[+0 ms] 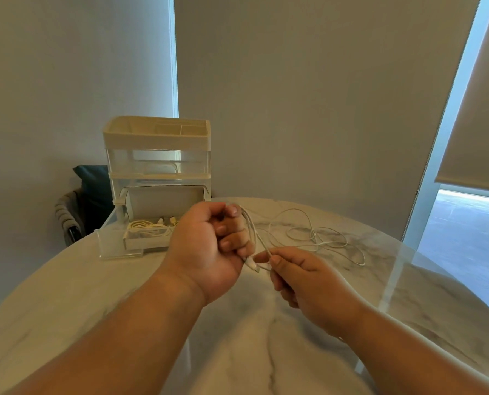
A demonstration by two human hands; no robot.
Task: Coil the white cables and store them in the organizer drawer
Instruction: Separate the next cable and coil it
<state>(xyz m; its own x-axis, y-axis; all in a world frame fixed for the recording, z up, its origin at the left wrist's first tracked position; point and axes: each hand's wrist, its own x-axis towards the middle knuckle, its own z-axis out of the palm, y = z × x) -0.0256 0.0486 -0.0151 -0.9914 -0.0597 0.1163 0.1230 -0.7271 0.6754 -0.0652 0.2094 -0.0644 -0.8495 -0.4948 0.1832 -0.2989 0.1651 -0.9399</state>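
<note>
My left hand (pixel 212 243) is raised over the table's middle, its fingers curled round a loop of a white cable (pixel 320 238). The cable's plug end sticks out below the fist. My right hand (pixel 297 276) pinches the same cable just right of the fist. The loose length trails in loops across the table to the right. Behind my left hand stands a clear and cream organizer (pixel 158 158). Its bottom drawer (pixel 118 249) is pulled out toward me. A coiled white cable (pixel 145 226) lies inside that drawer.
The marble-pattern round table (pixel 95 303) fills the lower view, its far edge curving behind the organizer. A dark chair with a cushion (pixel 92 195) stands behind the table at the left. Roller blinds and a window strip (pixel 448 138) are at the right.
</note>
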